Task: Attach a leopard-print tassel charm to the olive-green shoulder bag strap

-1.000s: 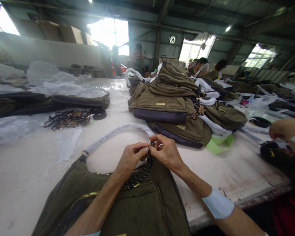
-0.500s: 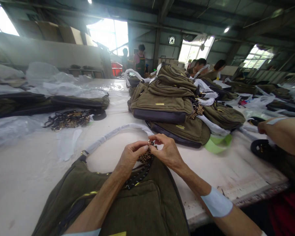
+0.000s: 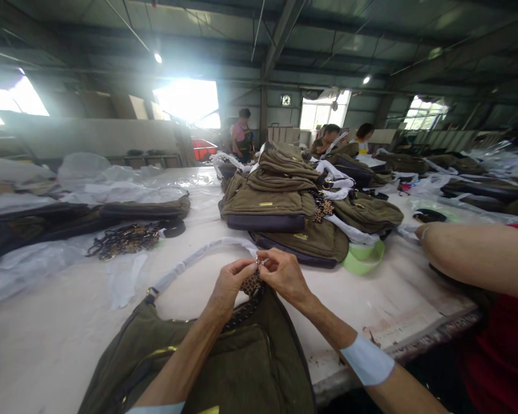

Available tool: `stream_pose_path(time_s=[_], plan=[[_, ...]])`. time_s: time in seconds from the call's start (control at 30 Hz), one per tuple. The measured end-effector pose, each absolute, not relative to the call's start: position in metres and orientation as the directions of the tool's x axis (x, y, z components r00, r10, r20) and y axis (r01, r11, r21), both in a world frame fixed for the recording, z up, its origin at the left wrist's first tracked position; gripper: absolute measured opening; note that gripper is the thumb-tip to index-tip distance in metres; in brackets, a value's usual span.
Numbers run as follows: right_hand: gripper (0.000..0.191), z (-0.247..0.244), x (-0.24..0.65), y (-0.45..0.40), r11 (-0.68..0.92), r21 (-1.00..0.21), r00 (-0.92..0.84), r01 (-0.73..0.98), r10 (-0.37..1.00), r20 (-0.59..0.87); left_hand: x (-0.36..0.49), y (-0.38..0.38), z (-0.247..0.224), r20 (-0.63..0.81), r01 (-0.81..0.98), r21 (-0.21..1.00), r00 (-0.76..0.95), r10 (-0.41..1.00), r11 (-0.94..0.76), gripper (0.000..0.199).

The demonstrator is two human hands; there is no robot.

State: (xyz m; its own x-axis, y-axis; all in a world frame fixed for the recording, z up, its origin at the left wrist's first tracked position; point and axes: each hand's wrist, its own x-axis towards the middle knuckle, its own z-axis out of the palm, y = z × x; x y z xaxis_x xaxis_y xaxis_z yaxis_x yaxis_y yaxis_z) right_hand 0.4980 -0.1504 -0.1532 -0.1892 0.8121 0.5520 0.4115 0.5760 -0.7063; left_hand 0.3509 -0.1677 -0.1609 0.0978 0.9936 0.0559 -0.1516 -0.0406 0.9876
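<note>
An olive corduroy bag (image 3: 242,368) lies in front of me, its white-wrapped strap (image 3: 198,250) arched away over the table. At the strap's right end, my left hand (image 3: 233,282) and my right hand (image 3: 282,276) meet, fingertips pinched on a small metal clasp (image 3: 261,261). A leopard-print charm (image 3: 251,284) hangs just below the fingertips, partly covered by my left hand. From it a dark speckled cord (image 3: 242,313) trails over the bag's top edge.
Olive bags are piled (image 3: 276,201) beyond my hands, beside a light green band (image 3: 365,257). More leopard charms (image 3: 129,238) lie at left near plastic wrap (image 3: 34,259). A co-worker's arm (image 3: 475,253) reaches in from the right. Other people stand or sit farther back.
The view has tilted up and shifted a little. Both hands remain pinched together at the clasp, which now shows more clearly. The co-worker's arm at right extends farther into view.
</note>
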Motion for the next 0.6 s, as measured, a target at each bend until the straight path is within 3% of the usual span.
stream_pose_path(time_s=[0.37,0.6], plan=[[0.027,-0.123,0.542,-0.172,0.628,-0.524,-0.231,0.575,0.740,0.632,0.390,-0.183,-0.128,0.071,-0.117,0.991,0.071,0.995,-0.062,0.029],[0.025,-0.105,0.592,-0.184,0.578,-0.421,-0.225,0.699,0.737,0.638,0.364,-0.145,-0.148,0.002,0.188,0.982,-0.194,0.981,0.035,0.036]])
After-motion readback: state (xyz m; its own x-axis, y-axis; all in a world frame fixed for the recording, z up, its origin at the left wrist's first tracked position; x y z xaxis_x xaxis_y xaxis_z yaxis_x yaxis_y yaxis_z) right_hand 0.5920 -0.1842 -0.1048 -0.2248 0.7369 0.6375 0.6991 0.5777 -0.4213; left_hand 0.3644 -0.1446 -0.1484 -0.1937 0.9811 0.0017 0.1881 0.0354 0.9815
